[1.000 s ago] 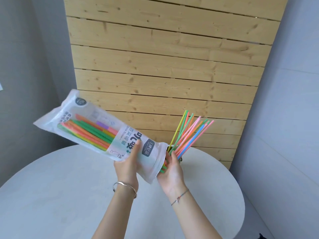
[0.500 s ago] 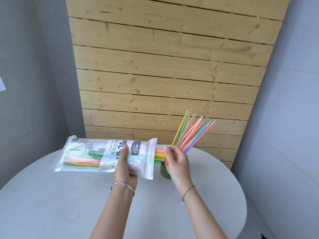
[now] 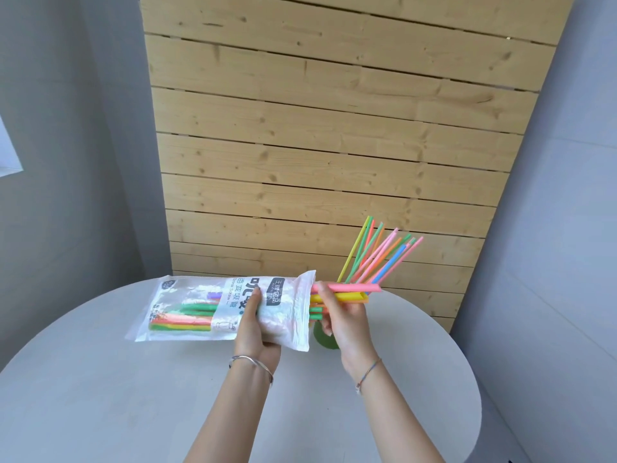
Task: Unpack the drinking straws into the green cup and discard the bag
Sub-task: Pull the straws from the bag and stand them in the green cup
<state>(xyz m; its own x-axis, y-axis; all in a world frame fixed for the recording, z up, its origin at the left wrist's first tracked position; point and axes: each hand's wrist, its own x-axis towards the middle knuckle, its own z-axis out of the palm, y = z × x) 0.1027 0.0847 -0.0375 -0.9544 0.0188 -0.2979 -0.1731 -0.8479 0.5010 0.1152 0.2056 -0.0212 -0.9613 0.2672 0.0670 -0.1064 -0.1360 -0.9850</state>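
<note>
Pink and yellow straws (image 3: 354, 288), pinched in the right hand (image 3: 345, 320), slide farther from the bag (image 3: 187, 295) gripped by the left hand (image 3: 255, 332), bound for the green cup (image 3: 322, 339).

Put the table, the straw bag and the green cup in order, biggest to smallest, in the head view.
1. table
2. straw bag
3. green cup, mostly hidden behind the right hand

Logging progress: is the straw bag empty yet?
Not empty. Coloured straws show through the bag, and several stick out of its open end, gripped by the right hand.
</note>
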